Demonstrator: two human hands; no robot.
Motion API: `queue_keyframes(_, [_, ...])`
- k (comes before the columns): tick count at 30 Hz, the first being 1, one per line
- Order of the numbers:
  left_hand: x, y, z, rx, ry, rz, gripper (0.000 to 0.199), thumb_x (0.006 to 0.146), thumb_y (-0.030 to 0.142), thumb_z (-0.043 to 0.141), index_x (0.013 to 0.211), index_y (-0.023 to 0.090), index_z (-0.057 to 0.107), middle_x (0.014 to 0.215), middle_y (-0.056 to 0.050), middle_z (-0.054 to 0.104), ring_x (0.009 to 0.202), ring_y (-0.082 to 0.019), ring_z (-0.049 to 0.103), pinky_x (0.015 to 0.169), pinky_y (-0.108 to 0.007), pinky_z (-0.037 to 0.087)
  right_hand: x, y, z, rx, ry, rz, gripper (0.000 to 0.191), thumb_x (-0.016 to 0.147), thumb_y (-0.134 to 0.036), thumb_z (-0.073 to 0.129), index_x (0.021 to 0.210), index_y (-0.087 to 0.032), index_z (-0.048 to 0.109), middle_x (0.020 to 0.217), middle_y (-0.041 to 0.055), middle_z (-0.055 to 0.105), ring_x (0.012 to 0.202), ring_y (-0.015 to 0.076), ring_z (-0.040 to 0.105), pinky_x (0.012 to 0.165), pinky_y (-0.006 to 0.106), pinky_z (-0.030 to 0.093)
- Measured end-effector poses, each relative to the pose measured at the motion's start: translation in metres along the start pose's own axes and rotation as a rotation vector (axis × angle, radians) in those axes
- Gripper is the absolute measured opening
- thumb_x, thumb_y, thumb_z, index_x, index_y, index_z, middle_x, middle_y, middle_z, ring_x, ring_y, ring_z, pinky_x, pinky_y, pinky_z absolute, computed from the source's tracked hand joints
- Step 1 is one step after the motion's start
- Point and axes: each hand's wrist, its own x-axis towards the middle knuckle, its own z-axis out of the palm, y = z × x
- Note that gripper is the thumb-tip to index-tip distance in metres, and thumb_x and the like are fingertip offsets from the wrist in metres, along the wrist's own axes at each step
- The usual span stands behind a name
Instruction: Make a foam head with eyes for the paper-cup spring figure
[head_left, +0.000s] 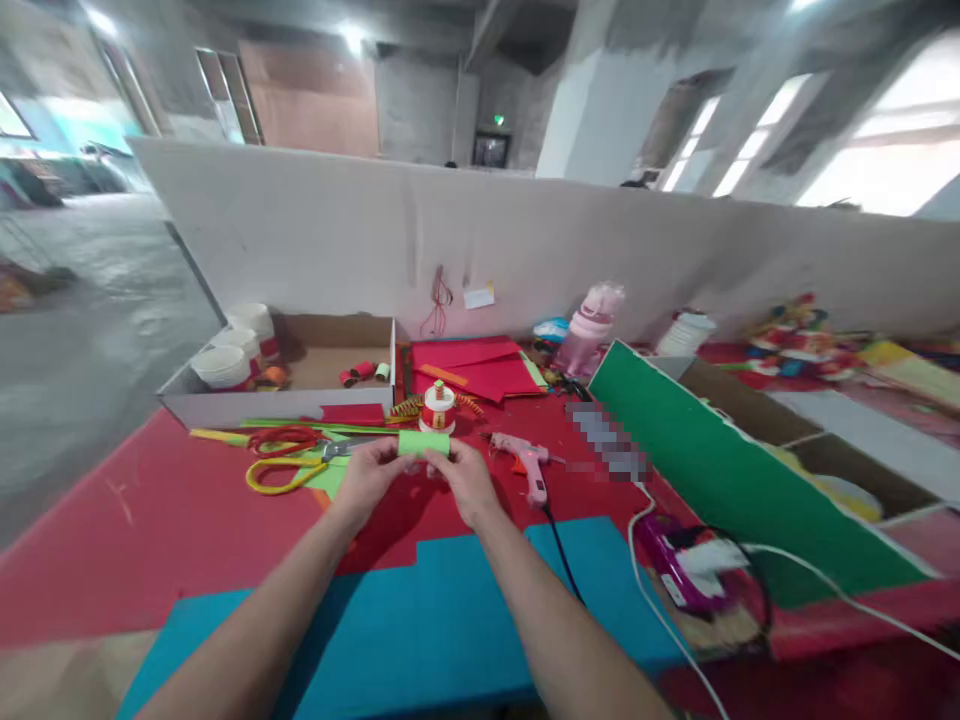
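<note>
Between my two hands is a small light-green piece of paper (424, 443), which looks curved or rolled. My left hand (373, 473) pinches its left end and my right hand (461, 475) its right end. Just behind it stands a small red-and-white paper craft figure (437, 408) with a green bit on top and folded yellow strips at its sides. Scissors with yellow and red handles (289, 472) lie left of my left hand, their blades pointing toward it. To the right of my right hand rests a pink glue gun (525, 462).
An open box (277, 408) at the back left holds paper cups (220, 367) and small paper rolls. Red paper sheets (480, 368) and a pink bottle (590, 330) are near the white partition (525, 240). A green board (720, 480), a purple power strip (679, 570) and cables lie right.
</note>
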Motion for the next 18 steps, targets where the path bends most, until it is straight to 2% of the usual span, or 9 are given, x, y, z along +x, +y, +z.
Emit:
queue_keyframes(6, [0.001, -0.006, 0.001, -0.085, 0.034, -0.055, 0.022, 0.069, 0.034, 0.073, 0.075, 0.014, 0.067, 0.067, -0.001, 0.065, 0.064, -0.012, 0.055, 0.063, -0.022, 0.042, 0.003, 0.001, -0.003, 0.154, -0.034, 0.084, 0.038, 0.064, -0.050, 0.075, 0.075, -0.015, 0.067, 0.057, -0.0010, 0.061, 0.051, 0.0099, 0.052, 0.054, 0.023, 0.041])
queue_keyframes(10, [0.002, -0.008, 0.000, -0.180, 0.047, -0.083, 0.023, 0.068, 0.033, 0.076, 0.076, 0.014, 0.068, 0.067, -0.001, 0.066, 0.062, -0.011, 0.056, 0.063, -0.022, 0.044, 0.000, -0.005, 0.000, 0.252, -0.021, 0.105, 0.047, 0.073, -0.062, 0.062, 0.078, -0.015, 0.066, 0.060, 0.0020, 0.063, 0.051, 0.0114, 0.054, 0.052, 0.024, 0.043])
queue_keyframes(14, [-0.001, -0.004, 0.001, -0.168, 0.017, -0.077, 0.021, 0.068, 0.032, 0.076, 0.078, 0.015, 0.069, 0.069, -0.001, 0.067, 0.065, -0.012, 0.058, 0.065, -0.023, 0.045, -0.004, -0.008, 0.002, 0.083, -0.029, 0.025, 0.038, 0.067, -0.050, 0.073, 0.082, -0.016, 0.067, 0.057, -0.0020, 0.060, 0.051, 0.0100, 0.051, 0.052, 0.022, 0.040])
queue_keyframes(18, [-0.004, 0.002, 0.003, -0.077, -0.027, -0.043, 0.018, 0.069, 0.029, 0.076, 0.075, 0.014, 0.069, 0.068, -0.001, 0.067, 0.066, -0.012, 0.058, 0.065, -0.022, 0.045, -0.006, -0.007, 0.003, -0.006, 0.043, -0.015, 0.032, 0.059, -0.040, 0.080, 0.077, -0.016, 0.068, 0.059, -0.0034, 0.060, 0.049, 0.0087, 0.047, 0.050, 0.022, 0.038])
